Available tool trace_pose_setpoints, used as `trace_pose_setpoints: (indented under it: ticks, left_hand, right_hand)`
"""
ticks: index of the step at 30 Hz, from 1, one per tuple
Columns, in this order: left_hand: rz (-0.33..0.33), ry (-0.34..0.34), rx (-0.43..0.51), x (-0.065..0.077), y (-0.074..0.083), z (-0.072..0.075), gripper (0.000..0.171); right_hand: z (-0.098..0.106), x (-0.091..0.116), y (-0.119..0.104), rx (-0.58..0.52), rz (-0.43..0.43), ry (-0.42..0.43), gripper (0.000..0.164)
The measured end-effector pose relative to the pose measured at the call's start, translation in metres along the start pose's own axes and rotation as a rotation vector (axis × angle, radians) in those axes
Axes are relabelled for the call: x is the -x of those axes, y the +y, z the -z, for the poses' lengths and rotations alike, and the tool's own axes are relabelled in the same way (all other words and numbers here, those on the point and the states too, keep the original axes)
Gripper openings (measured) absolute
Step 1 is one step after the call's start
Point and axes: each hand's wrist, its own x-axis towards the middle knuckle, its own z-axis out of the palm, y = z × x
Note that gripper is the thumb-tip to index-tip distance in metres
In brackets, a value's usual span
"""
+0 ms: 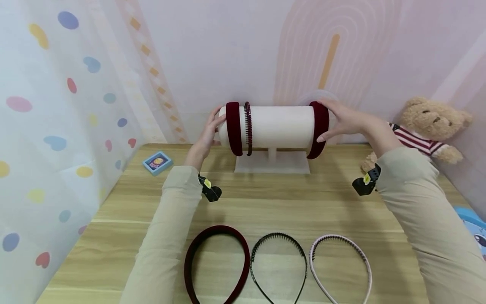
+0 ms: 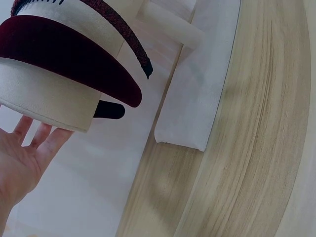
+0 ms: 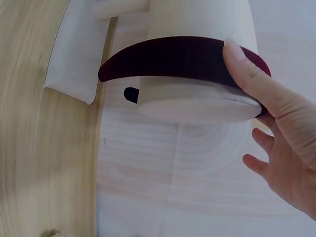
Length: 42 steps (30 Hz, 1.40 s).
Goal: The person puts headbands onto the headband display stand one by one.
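A cream roll-shaped headband stand [image 1: 281,126] stands near the back of the table. My right hand [image 1: 347,120] pinches a wide dark red velvet headband [image 1: 320,126] round the roll's right end, thumb on its front face. In the right wrist view that thumb [image 3: 249,69] presses on the velvet. My left hand [image 1: 206,133] touches the roll's left end; in the left wrist view its fingers [image 2: 52,140] lie fairly straight against it. Beside it sit another wide dark red headband [image 1: 234,128] and a thin dark toothed headband [image 1: 248,128], both round the roll.
In front lie a dark red headband [image 1: 190,266], a thin black toothed headband [image 1: 305,264] and a pale pink one [image 1: 368,270]. A small blue frame [image 1: 157,163] lies at the left. A teddy bear [image 1: 433,120] sits at the right, with a blue item [image 1: 471,217] nearer me.
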Motion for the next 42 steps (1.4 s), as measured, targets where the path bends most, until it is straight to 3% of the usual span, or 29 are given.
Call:
trace_pose_setpoints:
  ticks: [13, 26, 42]
  left_hand:
    - [0.001, 0.002, -0.003, -0.001, 0.0, 0.004, 0.054]
    - [0.0, 0.004, -0.005, -0.001, 0.001, 0.004, 0.054]
    - [-0.001, 0.008, 0.006, 0.003, 0.003, 0.003, 0.055]
  right_hand:
    - [-0.004, -0.012, -0.019, 0.181, 0.04, 0.04, 0.103]
    - [-0.009, -0.029, -0.041, 0.312, -0.011, 0.018, 0.104]
    - [-0.025, -0.051, -0.061, 0.314, 0.072, 0.03, 0.106]
